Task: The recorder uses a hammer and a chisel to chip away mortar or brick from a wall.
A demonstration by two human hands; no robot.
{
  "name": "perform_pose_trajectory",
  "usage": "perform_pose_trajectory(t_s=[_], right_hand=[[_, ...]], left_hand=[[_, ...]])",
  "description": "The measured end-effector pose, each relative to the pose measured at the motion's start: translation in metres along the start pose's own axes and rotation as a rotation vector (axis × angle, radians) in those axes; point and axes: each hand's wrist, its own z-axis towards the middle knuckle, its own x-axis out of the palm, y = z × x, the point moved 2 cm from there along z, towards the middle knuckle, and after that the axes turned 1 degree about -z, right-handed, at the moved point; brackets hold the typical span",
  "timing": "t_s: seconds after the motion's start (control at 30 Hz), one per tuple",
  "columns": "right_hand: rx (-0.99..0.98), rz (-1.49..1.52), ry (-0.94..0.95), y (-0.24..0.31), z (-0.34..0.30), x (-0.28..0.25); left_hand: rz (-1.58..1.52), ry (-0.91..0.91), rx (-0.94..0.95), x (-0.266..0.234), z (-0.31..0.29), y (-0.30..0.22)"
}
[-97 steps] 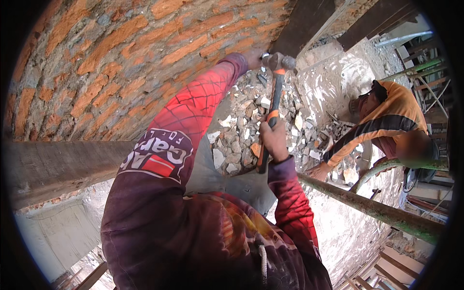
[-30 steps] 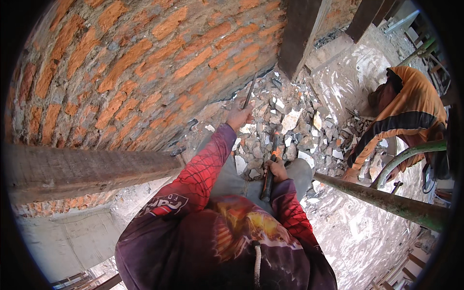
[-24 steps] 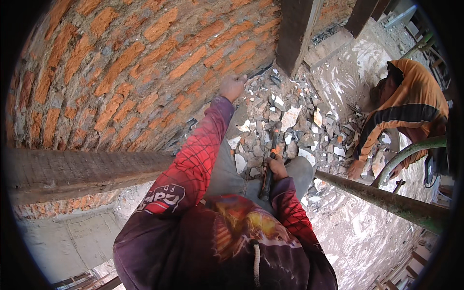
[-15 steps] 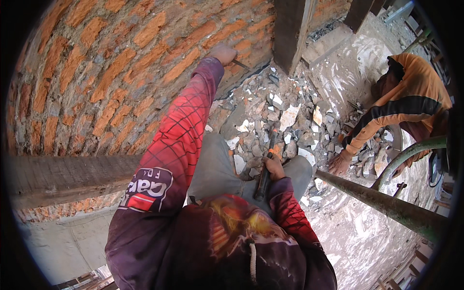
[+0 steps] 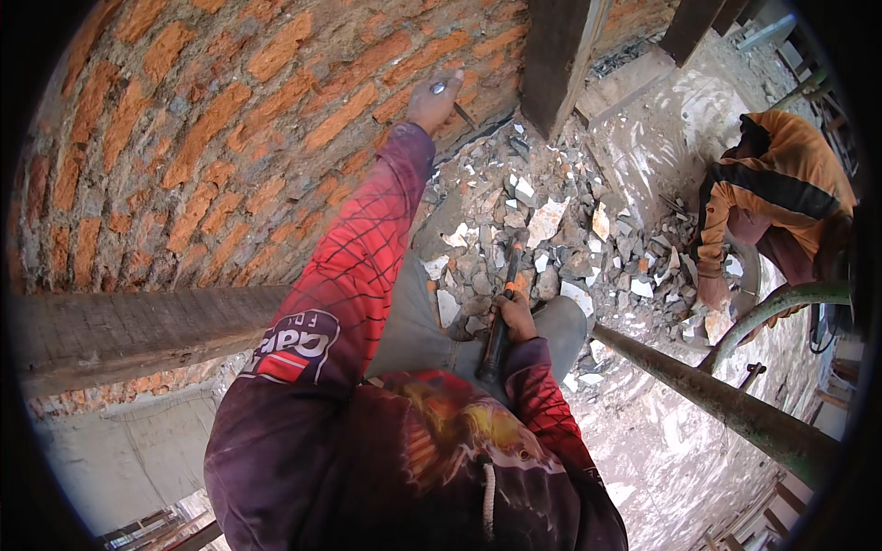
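My left hand point(image 5: 432, 103) is raised close to the exposed brick wall point(image 5: 276, 119), fingers wrapped around a chisel point(image 5: 467, 117). The chisel's shiny butt end shows at the top of the fist, and its dark shaft points down to the right toward the wall's foot. Over my lap, my right hand point(image 5: 516, 315) grips a hammer point(image 5: 494, 351) by its black and orange handle. The hammer's head end lies away from me, above broken rubble point(image 5: 551, 248).
A co-worker in an orange and black top point(image 5: 790, 184) bends over rubble at the right. A green metal pole point(image 5: 707, 390) crosses near my right knee. Dark wooden posts point(image 5: 562, 69) stand ahead; a wooden beam point(image 5: 138, 331) runs along the left.
My left hand has turned and shifted slightly right, so the chisel's butt end now shows. The co-worker's hand has moved right across the rubble. My right hand keeps the hammer.
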Motion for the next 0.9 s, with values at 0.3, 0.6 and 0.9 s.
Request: perform_pose_trajectory(t_s=[0.3, 0.6, 0.9], right_hand=[[0.016, 0.020, 0.037, -0.005, 0.007, -0.001], [-0.023, -0.037, -0.108, 0.012, -0.006, 0.009], [-0.527, -0.092, 0.118, 0.170, -0.147, 0.042]], left_hand=[[-0.653, 0.087, -0.096, -0.022, -0.072, 0.037], [0.311, 0.109, 0.302, -0.011, -0.061, 0.018], [0.791, 0.108, 0.700, 0.001, 0.006, -0.014]])
